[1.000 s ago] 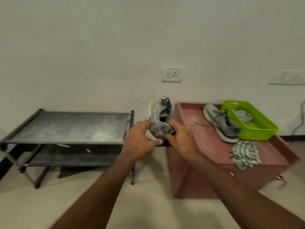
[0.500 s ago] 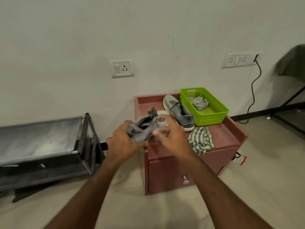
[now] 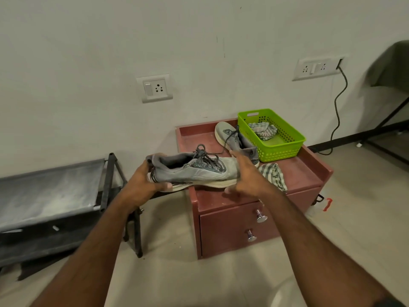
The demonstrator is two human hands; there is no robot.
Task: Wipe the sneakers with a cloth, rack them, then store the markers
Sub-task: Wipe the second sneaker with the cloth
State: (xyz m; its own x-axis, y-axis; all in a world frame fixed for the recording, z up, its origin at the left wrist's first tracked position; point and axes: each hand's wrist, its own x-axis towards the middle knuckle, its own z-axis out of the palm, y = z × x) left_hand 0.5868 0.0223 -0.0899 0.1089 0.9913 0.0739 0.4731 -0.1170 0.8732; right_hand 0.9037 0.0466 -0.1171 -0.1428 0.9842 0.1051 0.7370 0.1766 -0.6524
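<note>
I hold a grey sneaker (image 3: pixel 194 173) level, sideways, over the front left corner of the red cabinet (image 3: pixel 305 173). My left hand (image 3: pixel 143 180) grips its heel. My right hand (image 3: pixel 245 176) cups the toe, fingers curled around it. The second grey sneaker (image 3: pixel 234 138) lies on the cabinet top beside the green basket (image 3: pixel 278 147). A striped cloth (image 3: pixel 273 176) lies crumpled on the cabinet top just right of my right hand. The black shoe rack (image 3: pixel 51 196) stands at the left. No markers are in view.
Another striped cloth (image 3: pixel 263 129) lies inside the green basket. The cabinet has two drawers with metal knobs (image 3: pixel 261 216). A black cable (image 3: pixel 338 111) hangs from a wall socket at the right. Dark table legs (image 3: pixel 387 127) stand at the far right.
The sneaker was turned from upright on its heel to level and sideways. My view swung right, away from the rack and toward the cabinet. Both hands stayed on the sneaker.
</note>
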